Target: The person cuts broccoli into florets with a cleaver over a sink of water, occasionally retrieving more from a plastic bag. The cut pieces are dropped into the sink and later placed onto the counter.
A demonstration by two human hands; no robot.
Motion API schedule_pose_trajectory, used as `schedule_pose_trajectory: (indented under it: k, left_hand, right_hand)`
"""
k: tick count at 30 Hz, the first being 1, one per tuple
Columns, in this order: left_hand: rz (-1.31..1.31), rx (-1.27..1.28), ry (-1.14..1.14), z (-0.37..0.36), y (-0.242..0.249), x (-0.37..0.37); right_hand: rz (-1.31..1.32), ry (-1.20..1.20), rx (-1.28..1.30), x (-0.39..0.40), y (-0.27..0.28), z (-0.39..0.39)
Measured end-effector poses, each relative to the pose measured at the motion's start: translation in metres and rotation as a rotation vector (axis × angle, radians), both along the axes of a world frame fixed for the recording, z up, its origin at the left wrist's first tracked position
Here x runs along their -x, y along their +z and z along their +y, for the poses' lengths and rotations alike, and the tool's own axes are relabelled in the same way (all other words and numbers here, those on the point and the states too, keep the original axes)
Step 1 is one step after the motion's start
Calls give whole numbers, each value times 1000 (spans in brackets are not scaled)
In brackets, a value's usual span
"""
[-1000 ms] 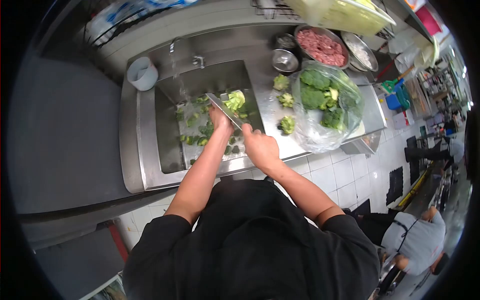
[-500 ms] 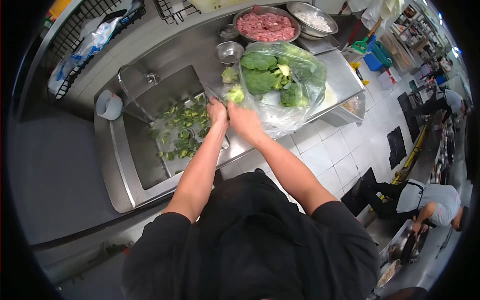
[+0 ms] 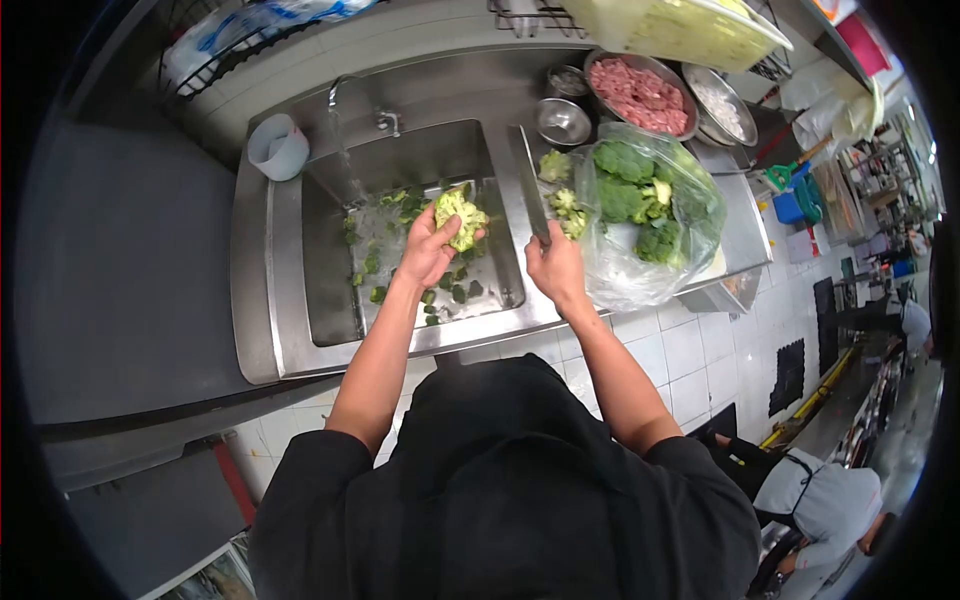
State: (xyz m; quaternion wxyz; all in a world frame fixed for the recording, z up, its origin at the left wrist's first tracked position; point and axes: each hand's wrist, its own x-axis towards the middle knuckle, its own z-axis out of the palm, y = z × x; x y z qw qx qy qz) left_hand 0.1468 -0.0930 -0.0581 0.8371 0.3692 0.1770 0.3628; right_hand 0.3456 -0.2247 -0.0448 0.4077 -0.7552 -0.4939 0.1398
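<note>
My left hand (image 3: 428,255) is closed around a cut broccoli head (image 3: 461,217), its pale cut side facing up, above the sink (image 3: 330,230). In my right hand (image 3: 556,268) is a knife (image 3: 531,185), its broad blade pointing away from me over the sink's right rim. Small broccoli florets (image 3: 408,204) lie in the sink, where water runs from the faucet (image 3: 342,125). Just right of the blade are trimmed broccoli pieces (image 3: 566,213) on the counter. A clear plastic bag (image 3: 640,285) beside them holds several broccoli heads (image 3: 625,198).
Behind the bag stand a bowl of raw meat (image 3: 640,95), a bowl of white food (image 3: 722,105) and a small metal bowl (image 3: 563,122). A white container (image 3: 278,147) sits at the sink's left corner. Another person (image 3: 815,500) is at lower right.
My hands have moved apart. The left now holds the broccoli head over the sink, while the knife in my right hand shows clearly. The whole view has shifted and turned.
</note>
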Motion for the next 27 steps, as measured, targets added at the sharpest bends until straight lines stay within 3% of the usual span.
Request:
schedule_pose_trajectory:
  k: [2,6,9,11,13,14,20,23,25,27]
  left_hand:
    - [-7,-144,57,2,18,16]
    - [70,-226,131,14,31,45]
    - [9,-25,122,22,37,58]
    - [49,-11,88,32,12,66]
    - [148,-33,33,45,-23,68]
    - [66,-49,-29,48,-29,68]
    - [70,-139,-229,25,15,34]
    - [52,-153,-274,19,7,14]
    - [-17,-110,-430,13,22,0]
    - [69,-157,-431,10,21,-8]
  right_hand:
    - [-60,48,48,34,31,10]
    - [-197,166,-100,93,78,32]
    - [-284,216,-228,111,90,50]
    - [-477,276,-298,109,94,56]
    - [-572,255,-256,101,86,56]
    - [-623,265,-270,99,86,53]
    - [-799,199,-256,76,82,26]
    - [-838,163,-200,46,78,8]
    - [-758,56,-66,7,42,-6]
    - [-613,-76,150,-17,24,-26]
